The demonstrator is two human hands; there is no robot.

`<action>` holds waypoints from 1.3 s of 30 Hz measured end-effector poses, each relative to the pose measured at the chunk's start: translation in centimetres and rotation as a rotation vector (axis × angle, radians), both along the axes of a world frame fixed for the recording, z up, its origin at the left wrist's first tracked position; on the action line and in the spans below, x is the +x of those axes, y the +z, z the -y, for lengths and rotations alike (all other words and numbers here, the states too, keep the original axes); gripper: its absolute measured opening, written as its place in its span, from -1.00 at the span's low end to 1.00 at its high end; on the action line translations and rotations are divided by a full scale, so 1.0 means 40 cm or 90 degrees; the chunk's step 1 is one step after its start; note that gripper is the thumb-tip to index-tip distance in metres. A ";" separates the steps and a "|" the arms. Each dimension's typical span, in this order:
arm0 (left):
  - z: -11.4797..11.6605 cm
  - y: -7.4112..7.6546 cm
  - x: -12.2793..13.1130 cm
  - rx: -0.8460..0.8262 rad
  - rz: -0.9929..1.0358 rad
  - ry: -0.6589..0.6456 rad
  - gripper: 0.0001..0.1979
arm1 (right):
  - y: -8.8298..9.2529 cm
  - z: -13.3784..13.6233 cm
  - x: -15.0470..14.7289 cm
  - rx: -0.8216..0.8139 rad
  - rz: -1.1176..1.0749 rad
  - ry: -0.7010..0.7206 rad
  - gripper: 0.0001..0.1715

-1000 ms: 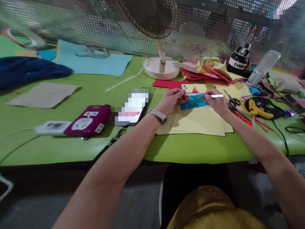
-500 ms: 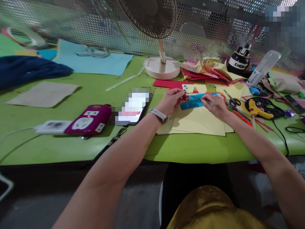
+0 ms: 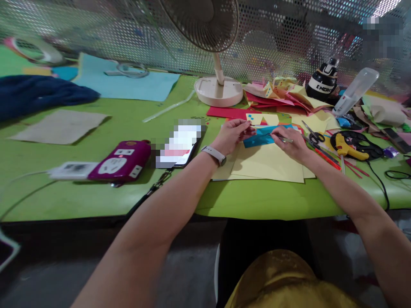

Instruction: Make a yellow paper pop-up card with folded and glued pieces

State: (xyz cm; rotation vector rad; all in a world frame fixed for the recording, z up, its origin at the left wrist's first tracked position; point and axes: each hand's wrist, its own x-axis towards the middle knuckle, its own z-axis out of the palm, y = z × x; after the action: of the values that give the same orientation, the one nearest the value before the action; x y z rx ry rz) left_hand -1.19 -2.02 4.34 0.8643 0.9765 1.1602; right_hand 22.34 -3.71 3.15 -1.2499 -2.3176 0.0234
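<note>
My left hand [image 3: 236,131], with a watch at the wrist, is closed in a pinch over the left end of a blue paper strip [image 3: 255,140]. Something thin and dark shows at its fingertips, too small to name. In my right hand [image 3: 289,141] is a slim metallic tool [image 3: 284,138], like tweezers, its tip pointing left over the blue strip. Under both hands lie pale yellow sheets [image 3: 268,164]. Just behind the strip is a piece of yellow paper with small blue squares [image 3: 254,119].
A phone [image 3: 180,143] and a purple power strip [image 3: 123,160] lie left. Behind stands a fan [image 3: 218,92]. Scissors [image 3: 316,136], a yellow glue gun [image 3: 346,147], a black bottle [image 3: 322,83] and a clear bottle [image 3: 356,92] are at the right, near heaped paper scraps [image 3: 289,98].
</note>
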 end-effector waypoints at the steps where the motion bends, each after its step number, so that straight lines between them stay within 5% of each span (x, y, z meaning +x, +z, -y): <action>1: 0.000 0.000 0.000 0.000 0.000 0.000 -0.85 | -0.001 0.000 -0.001 -0.004 0.002 -0.008 -0.78; 25: -0.005 -0.008 -0.004 0.006 -0.013 0.000 -0.83 | 0.004 0.005 -0.007 -0.028 -0.012 -0.023 -0.78; 39: -0.004 -0.007 -0.001 -0.007 0.010 0.010 -0.84 | -0.006 -0.004 -0.030 -0.112 -0.224 0.067 -0.75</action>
State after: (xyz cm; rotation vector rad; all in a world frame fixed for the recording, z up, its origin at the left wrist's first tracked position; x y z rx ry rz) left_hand -1.24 -1.87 4.04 0.8392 0.9773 1.1724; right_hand 21.15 -3.53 2.90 -1.0998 -2.1028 0.4560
